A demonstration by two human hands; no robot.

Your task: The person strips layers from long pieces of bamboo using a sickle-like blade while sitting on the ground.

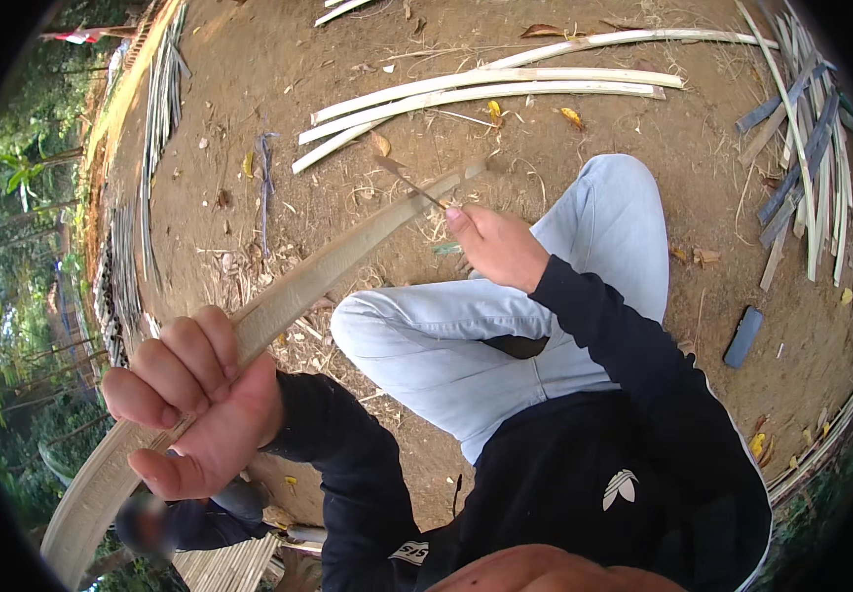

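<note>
A long, pale bamboo strip (pixel 313 278) slants from the lower left up to the ground ahead of my crossed legs. My left hand (pixel 194 400) is closed around its nearer part, fingers curled over the upper edge and thumb below. In my right hand (pixel 500 249) is a knife (pixel 410 185) with a thin, dark blade; the fist covers its handle. The blade crosses the strip near the far end, and whether it cuts in cannot be made out.
Several split bamboo lengths (pixel 485 91) lie on the dirt ahead. A heap of strips (pixel 809 148) is at the far right, with a dark phone (pixel 742 337) nearer me. More thin strips (pixel 158 128) run along the left. Another person (pixel 211 521) is at the lower left.
</note>
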